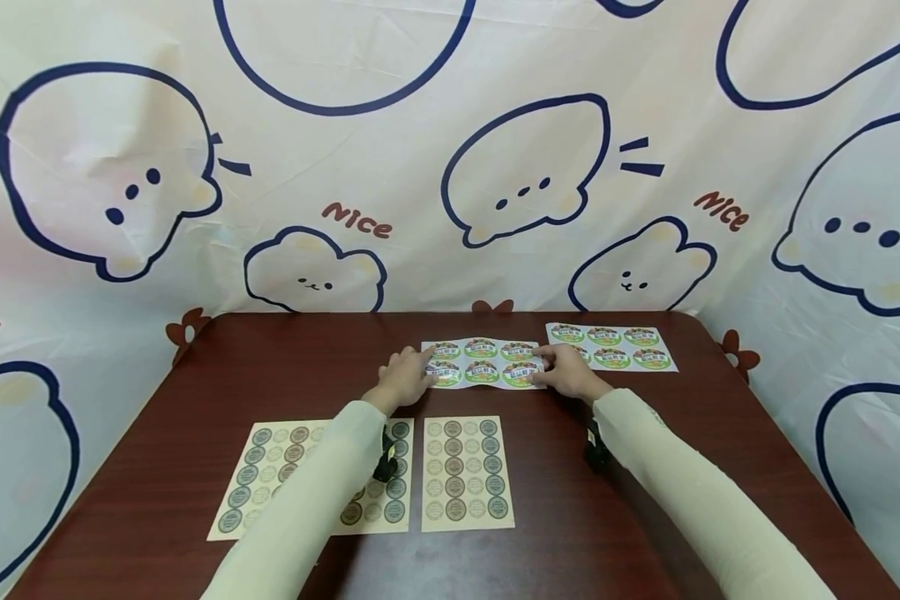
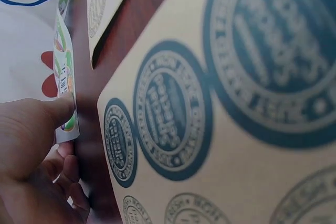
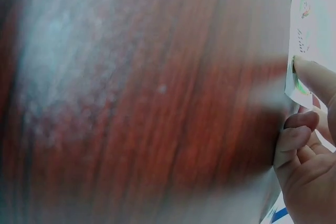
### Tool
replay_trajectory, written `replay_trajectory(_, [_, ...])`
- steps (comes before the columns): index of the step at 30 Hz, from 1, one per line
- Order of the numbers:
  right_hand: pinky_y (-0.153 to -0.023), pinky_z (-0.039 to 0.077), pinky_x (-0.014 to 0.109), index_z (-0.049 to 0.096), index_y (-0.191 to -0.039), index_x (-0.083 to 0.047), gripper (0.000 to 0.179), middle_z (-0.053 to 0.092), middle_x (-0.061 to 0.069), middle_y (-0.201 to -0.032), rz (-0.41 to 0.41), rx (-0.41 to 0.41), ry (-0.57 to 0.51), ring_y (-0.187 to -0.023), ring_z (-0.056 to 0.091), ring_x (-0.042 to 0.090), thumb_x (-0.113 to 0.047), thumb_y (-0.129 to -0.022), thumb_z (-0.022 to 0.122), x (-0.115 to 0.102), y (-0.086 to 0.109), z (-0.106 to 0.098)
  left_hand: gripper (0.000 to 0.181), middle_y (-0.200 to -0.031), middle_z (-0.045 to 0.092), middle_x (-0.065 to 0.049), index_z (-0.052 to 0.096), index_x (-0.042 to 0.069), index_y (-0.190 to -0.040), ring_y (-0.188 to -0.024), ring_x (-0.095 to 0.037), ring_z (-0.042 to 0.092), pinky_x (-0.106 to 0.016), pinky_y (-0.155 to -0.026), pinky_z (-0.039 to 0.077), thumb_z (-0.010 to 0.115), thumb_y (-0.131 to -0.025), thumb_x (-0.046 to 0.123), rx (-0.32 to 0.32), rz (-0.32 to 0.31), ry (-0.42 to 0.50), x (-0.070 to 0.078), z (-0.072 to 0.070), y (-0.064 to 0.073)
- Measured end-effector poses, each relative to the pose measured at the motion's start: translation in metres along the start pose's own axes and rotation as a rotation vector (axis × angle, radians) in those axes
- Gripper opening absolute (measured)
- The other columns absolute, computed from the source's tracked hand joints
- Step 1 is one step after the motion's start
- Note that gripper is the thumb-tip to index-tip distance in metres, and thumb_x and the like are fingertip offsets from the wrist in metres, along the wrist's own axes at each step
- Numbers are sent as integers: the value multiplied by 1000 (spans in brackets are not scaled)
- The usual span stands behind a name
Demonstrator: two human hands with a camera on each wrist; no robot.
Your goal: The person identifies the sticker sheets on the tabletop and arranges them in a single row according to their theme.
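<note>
Between the two hands, at the back middle of the table, is a white sheet of green-and-yellow oval stickers (image 1: 482,361). My left hand (image 1: 406,377) pinches its left edge, thumb on the printed face and fingers behind, as the left wrist view shows on the sticker sheet (image 2: 64,72). At the opposite edge my right hand (image 1: 567,372) pinches the sheet between thumb and fingers. The sheet bows slightly, its lower edge wavy. In the right wrist view only a strip of the sticker sheet (image 3: 302,45) shows beside the thumb.
A second sheet of oval stickers (image 1: 612,359) lies at the back right. Nearer the front lie cream sheets of round stickers, one (image 1: 468,473) in the middle and more (image 1: 270,467) at the left, partly under the left sleeve. A printed curtain (image 1: 420,167) hangs behind the brown table (image 1: 570,533).
</note>
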State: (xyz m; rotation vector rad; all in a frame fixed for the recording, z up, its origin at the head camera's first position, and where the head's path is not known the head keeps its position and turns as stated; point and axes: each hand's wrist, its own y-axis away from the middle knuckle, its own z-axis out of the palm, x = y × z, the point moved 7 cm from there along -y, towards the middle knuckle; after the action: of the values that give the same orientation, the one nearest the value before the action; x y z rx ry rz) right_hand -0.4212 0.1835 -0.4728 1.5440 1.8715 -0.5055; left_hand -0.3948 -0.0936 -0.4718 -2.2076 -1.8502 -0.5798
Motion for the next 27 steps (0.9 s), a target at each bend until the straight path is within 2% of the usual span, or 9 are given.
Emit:
replay_trajectory(5, [-66, 39, 26, 56, -140, 4, 53, 51, 4, -83, -3, 3, -28, -74, 45, 17, -11, -92, 74, 0, 2, -1, 61, -134, 57, -16, 44, 16, -154, -103, -27, 52, -41, -82, 33, 66, -99, 28, 26, 10, 97, -2, -2, 3])
replay_trajectory(11, [-64, 39, 25, 55, -141, 3, 55, 50, 4, -84, -7, -2, -47, -73, 45, 17, -12, -92, 74, 0, 3, -2, 63, -135, 62, -15, 48, 9, -151, -119, -32, 58, -52, -102, 37, 73, -94, 23, 57, -21, 253, -8, -4, 4])
replay_trajectory(14, [-64, 39, 25, 55, -141, 1, 55, 50, 5, -85, 1, -3, -56, -73, 45, 17, -12, -91, 75, 0, 3, -2, 64, -130, 64, -16, 49, 6, -150, -114, -31, 60, -53, -105, 37, 74, -93, 20, 66, -27, 289, -10, -6, 4])
replay_trajectory(20, [-66, 40, 26, 55, -142, 0, 56, 52, 5, -87, 19, -3, -64, -76, 47, 18, -13, -91, 75, 0, 4, -3, 65, -121, 66, -17, 47, 4, -150, -97, -25, 62, -41, -89, 47, 75, -92, 17, 61, -20, 349, -11, -7, 4])
replay_trajectory(27, [-68, 40, 26, 55, -143, -1, 56, 52, 6, -89, 33, 2, -70, -78, 47, 18, -13, -92, 75, 1, 3, -5, 69, -109, 65, -15, 44, 3, -152, -88, -19, 62, -28, -75, 48, 75, -91, 13, 43, -6, 422, -13, -7, 4])
